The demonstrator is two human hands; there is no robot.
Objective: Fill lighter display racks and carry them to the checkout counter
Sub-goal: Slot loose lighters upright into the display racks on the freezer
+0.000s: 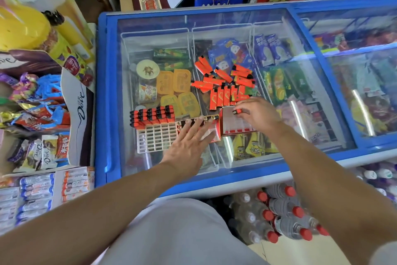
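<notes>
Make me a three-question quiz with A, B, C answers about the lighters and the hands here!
1. Where does the loose lighter pile lie?
A. on the freezer lid
B. on the floor
C. in a bag

2. What colour are the lighters?
A. blue
B. red
C. green

3. What is the right hand doing?
A. resting flat
B. waving
C. pinching a lighter

Answers:
1 A, the pile sits on the glass over the ice creams.
2 B, their bodies are red with black tops.
3 C, its fingers hold one lighter over the box, while the left hand lies flat on the red rack.
</notes>
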